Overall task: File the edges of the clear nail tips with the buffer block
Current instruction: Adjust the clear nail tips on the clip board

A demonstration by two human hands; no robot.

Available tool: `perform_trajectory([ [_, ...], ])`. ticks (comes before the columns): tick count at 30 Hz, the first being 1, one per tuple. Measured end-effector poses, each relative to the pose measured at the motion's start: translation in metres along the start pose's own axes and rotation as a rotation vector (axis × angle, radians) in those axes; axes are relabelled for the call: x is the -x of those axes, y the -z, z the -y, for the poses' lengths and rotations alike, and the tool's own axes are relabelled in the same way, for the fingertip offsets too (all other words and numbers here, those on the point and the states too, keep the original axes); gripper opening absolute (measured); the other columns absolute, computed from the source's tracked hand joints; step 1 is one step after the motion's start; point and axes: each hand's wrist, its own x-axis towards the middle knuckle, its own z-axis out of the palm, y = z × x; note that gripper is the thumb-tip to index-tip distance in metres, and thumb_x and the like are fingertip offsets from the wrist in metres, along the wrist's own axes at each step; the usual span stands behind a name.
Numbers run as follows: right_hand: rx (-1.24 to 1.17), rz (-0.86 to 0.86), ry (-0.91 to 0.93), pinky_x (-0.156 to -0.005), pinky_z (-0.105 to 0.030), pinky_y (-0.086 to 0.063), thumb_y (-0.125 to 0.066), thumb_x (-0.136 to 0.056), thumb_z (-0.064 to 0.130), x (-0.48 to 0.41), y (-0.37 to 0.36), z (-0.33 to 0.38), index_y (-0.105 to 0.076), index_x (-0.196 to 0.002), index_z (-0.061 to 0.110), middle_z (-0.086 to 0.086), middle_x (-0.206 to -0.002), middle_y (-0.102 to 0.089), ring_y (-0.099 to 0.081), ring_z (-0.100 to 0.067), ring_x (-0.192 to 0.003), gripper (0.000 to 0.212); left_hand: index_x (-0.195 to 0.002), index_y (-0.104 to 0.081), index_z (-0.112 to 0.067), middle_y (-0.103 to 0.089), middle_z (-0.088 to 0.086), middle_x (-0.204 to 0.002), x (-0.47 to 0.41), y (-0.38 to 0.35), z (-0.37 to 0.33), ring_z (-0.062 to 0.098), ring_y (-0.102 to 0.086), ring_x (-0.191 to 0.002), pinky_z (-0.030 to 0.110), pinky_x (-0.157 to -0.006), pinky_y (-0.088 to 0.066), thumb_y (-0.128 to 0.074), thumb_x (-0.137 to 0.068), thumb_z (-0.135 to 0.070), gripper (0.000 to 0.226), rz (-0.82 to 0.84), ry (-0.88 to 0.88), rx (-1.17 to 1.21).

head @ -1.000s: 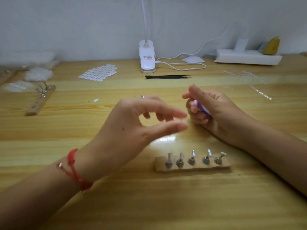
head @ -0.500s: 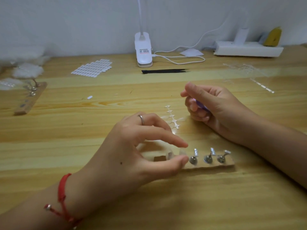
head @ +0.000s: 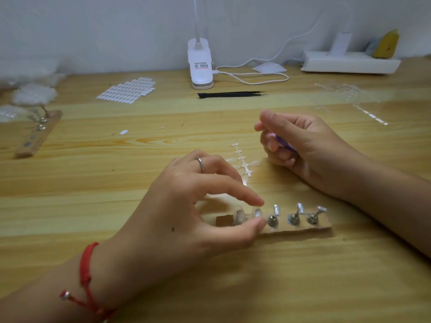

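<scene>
The left hand (head: 198,213) reaches over the near end of a wooden holder strip (head: 310,226) lying on the bench (head: 233,276). Its thumb and index finger are closed in a pinch on a clear nail tip (head: 257,212) seated on the 2nd of 5 metal pegs. That tip is small, glassy and curved, with a pale highlight on its face. A neighbouring tip (head: 239,216) of the same look stands on the 1st peg just beside it. The other 3 pegs (head: 294,217) show only small silver tops.

The right hand (head: 303,145) rests farther back on the bench, well apart from the holder. Its fingers are curled round the buffer block (head: 283,145), of which only a purple sliver shows between thumb and fingers.

Between the 2 hands lies a clear plastic strip (head: 243,162) with small side tabs. Black tweezers (head: 231,94) and a white lamp base (head: 200,64) sit near the wall.
</scene>
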Motion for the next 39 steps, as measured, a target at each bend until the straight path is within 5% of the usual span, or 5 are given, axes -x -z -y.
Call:
perform_trajectory([
  [39, -0.022, -0.004, -0.021, -0.041, -0.015, -0.025, -0.066, -0.072, 0.041, -0.0019, 0.0014, 0.0021, -0.073, -0.066, 0.022, 0.005, -0.053, -0.050, -0.033, -0.006, -0.044, 0.022, -0.079, -0.075, -0.037, -0.065, -0.018, -0.081, 0.0018, 0.0003, -0.0053, 0.008, -0.063, -0.087, 0.033, -0.077, -0.047, -0.071, -0.064, -0.055, 0.023, -0.019, 0.052, -0.066],
])
